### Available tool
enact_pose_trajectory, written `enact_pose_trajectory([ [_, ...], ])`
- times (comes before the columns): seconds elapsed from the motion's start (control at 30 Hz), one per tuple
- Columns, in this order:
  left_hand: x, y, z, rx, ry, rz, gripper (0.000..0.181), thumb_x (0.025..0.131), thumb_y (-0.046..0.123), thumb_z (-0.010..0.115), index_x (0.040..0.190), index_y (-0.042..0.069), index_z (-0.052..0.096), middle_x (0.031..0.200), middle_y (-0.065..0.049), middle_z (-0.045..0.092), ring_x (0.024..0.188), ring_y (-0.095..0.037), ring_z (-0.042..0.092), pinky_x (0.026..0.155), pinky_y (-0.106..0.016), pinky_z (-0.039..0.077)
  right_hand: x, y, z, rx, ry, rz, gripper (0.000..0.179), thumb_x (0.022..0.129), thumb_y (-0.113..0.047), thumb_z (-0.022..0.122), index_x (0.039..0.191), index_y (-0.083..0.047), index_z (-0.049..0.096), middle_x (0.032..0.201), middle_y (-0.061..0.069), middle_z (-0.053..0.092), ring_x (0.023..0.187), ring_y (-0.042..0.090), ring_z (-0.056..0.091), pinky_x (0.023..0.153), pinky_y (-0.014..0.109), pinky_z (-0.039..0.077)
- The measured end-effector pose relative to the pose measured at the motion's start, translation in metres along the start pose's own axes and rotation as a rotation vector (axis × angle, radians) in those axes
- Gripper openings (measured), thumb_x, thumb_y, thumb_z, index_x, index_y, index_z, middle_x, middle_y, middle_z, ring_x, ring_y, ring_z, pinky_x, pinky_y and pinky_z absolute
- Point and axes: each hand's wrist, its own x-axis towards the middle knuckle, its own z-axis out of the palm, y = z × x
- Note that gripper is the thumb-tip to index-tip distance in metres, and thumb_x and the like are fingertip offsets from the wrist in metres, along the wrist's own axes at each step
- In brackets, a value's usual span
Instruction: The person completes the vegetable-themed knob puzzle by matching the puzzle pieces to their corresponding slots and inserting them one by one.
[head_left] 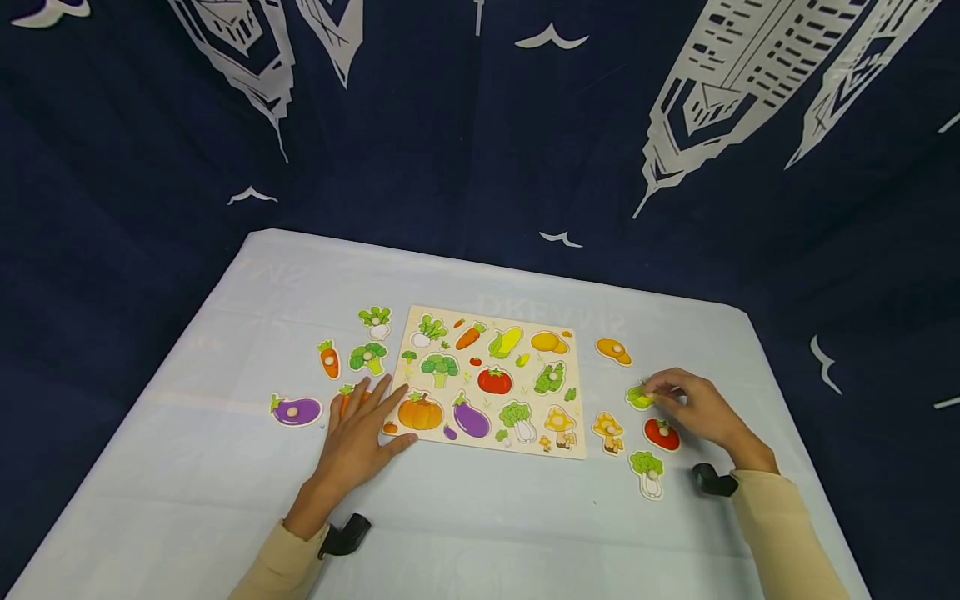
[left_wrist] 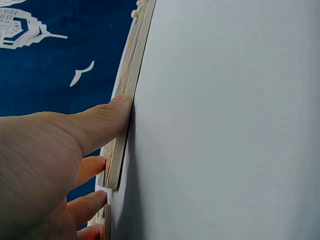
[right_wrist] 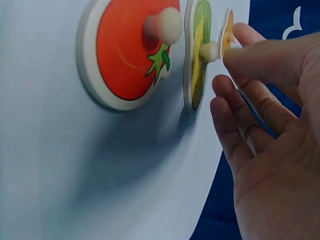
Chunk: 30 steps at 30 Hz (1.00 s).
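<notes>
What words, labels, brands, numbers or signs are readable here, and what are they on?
White tablecloth: faint lettering just beyond the puzzle board, too washed out to read surely.
Puzzle board, loose pieces, dark backdrop: pictures only; no readable words or numbers.

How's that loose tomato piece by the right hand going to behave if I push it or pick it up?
The tomato piece is probably stiff, judging by its thick, board-like edge. Lying flat, it would likely slide rather than roll. Its raised round knob should make lifting easy.
</notes>
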Motion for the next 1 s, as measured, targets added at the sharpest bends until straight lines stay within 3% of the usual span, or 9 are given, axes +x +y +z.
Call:
enact_pose_trajectory([
  [0.2, 0.000, 0.000, -0.001, -0.002, -0.006, -0.005, 0.074, 0.086, 0.030, 0.079, 0.150, 0.013, 0.047, 0.161, -0.018, 0.034, 0.151, -0.045, 0.016, 0.115, -0.068, 0.004, 0.002, 0.001, 0.000, -0.001, -0.001, 0.007, 0.025, 0.085, 0.011, 0.068, 0.102, -0.008, 0.073, 0.117, 0.016, 0.068, 0.100, 0.028, 0.063, 0.086, 0.018, 0.049],
  [0.3, 0.000, 0.000, 0.000, -0.003, -0.002, -0.004, 0.075, 0.085, 0.030, 0.080, 0.150, 0.012, 0.047, 0.161, -0.018, 0.034, 0.151, -0.045, 0.016, 0.115, -0.068, 0.004, 0.003, 0.002, 0.002, 0.011, -0.006, 0.028, 0.025, 0.086, 0.010, 0.068, 0.103, -0.008, 0.072, 0.117, 0.016, 0.068, 0.100, 0.027, 0.062, 0.090, 0.027, 0.053],
  [0.4, -0.001, -0.001, 0.001, -0.005, 0.004, -0.002, 0.075, 0.084, 0.030, 0.081, 0.150, 0.012, 0.048, 0.160, -0.019, 0.035, 0.150, -0.046, 0.017, 0.115, -0.069, 0.004, 0.003, 0.003, 0.004, 0.028, -0.014, 0.059, 0.025, 0.086, 0.009, 0.068, 0.104, -0.007, 0.072, 0.118, 0.017, 0.067, 0.100, 0.028, 0.062, 0.095, 0.046, 0.053],
  [0.5, -0.001, -0.002, 0.002, -0.005, 0.009, 0.000, 0.077, 0.084, 0.031, 0.081, 0.150, 0.011, 0.048, 0.160, -0.019, 0.035, 0.150, -0.046, 0.017, 0.115, -0.068, 0.004, 0.004, 0.003, 0.007, 0.043, -0.023, 0.079, 0.024, 0.087, 0.009, 0.067, 0.106, -0.006, 0.071, 0.119, 0.018, 0.066, 0.101, 0.029, 0.061, 0.097, 0.054, 0.051],
  [1.0, -0.001, -0.001, 0.002, -0.008, 0.009, -0.002, 0.077, 0.083, 0.031, 0.081, 0.150, 0.011, 0.047, 0.160, -0.019, 0.035, 0.150, -0.046, 0.017, 0.115, -0.069, 0.003, 0.006, 0.004, 0.012, 0.043, -0.021, 0.084, 0.021, 0.088, 0.008, 0.067, 0.104, -0.005, 0.072, 0.121, 0.019, 0.065, 0.104, 0.032, 0.062, 0.099, 0.055, 0.050],
])
